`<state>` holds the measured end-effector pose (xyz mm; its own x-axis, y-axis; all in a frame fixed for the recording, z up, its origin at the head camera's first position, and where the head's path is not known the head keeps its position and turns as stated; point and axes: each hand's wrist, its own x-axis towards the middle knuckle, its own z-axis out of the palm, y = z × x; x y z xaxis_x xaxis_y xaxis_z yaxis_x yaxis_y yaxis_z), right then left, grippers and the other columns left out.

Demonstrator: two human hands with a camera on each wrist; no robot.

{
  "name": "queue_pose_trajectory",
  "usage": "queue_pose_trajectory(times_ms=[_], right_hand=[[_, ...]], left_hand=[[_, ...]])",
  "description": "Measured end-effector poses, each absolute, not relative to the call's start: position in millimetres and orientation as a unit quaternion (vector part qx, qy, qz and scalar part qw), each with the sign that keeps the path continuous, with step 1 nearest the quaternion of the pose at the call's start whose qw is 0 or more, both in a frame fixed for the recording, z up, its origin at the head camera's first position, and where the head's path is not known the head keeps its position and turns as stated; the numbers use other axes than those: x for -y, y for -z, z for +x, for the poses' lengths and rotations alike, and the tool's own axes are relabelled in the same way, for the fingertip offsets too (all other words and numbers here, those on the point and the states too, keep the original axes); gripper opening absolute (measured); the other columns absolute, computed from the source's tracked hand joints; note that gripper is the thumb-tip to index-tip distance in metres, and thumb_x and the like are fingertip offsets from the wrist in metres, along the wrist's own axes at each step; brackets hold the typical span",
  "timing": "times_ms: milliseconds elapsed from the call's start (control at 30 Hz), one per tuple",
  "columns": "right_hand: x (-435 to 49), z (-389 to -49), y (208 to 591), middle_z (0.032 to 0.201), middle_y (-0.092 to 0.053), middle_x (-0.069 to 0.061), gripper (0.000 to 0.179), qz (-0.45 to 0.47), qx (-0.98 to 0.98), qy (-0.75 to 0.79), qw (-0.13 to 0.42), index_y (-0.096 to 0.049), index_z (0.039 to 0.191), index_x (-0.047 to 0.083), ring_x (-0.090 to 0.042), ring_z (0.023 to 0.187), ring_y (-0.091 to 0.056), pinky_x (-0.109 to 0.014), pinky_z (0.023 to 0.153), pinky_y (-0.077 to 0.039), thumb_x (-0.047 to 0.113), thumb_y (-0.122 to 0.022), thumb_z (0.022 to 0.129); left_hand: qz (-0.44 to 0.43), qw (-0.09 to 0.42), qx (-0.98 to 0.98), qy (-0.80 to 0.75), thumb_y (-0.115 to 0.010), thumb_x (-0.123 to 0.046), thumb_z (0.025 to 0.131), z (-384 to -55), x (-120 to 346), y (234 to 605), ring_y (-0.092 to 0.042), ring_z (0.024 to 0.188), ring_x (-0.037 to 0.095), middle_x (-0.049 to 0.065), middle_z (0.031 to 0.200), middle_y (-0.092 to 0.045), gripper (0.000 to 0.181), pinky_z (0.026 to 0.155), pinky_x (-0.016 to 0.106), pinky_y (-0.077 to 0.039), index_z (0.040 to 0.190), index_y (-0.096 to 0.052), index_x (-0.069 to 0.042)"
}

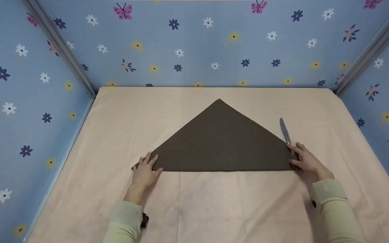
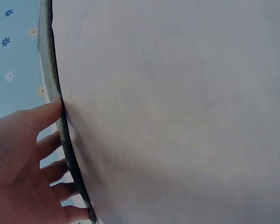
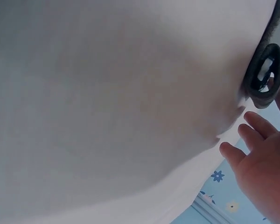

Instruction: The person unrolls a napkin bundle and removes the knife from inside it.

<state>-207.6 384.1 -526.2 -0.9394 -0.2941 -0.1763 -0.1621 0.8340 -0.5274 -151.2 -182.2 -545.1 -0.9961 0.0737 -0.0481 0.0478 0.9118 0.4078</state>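
Note:
A dark brown cloth napkin (image 1: 221,141) lies folded as a triangle, its peak toward the far side and its long edge toward me. My left hand (image 1: 145,172) rests on its left corner with fingers spread; the left wrist view shows the thumb and fingertips along the cloth's dark edge. At the right end, a table knife (image 1: 284,130) has its blade beyond the slanting edge, while cloth covers most of its handle. My right hand (image 1: 309,163) pinches the cloth there between thumb and fingers. In the right wrist view, the rolled cloth end (image 3: 266,77) forms a loop.
A pale pink tablecloth (image 1: 194,206) with faint creases covers the table. Blue flowered panels (image 1: 194,40) stand behind it and at both sides, with grey posts (image 1: 373,47) at the back corners. Dark wrist devices (image 1: 145,220) show at the sleeves.

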Motion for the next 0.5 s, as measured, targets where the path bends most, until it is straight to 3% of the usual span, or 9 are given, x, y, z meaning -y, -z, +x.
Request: queue_pose_trajectory(times_ms=[200,500], right_hand=[[-386.5,-207.9,524.5,0.137,-0.011,-0.036,0.059,-0.112,-0.949,0.265,0.127,-0.032,0.134,-0.004,-0.051,0.125,-0.006,-0.062,0.096,-0.015,0.01,-0.058,0.083],[-394.0,-206.6,522.2,0.139,-0.008,-0.034,0.058,-0.098,-0.95,0.261,0.139,-0.03,0.136,-0.003,-0.051,0.125,-0.007,-0.062,0.096,-0.015,0.016,-0.054,0.087]], left_hand=[[0.026,0.034,-0.977,-0.209,-0.055,-0.034,0.087,-151.4,181.9,545.4,-0.02,0.123,0.05,0.024,0.14,-0.025,0.057,0.089,0.07,-0.017,0.133,-0.04,-0.006],[0.023,0.038,-0.977,-0.207,-0.054,-0.035,0.087,-151.8,181.7,545.5,-0.02,0.124,0.049,0.023,0.14,-0.024,0.057,0.09,0.069,-0.018,0.134,-0.04,-0.007]])
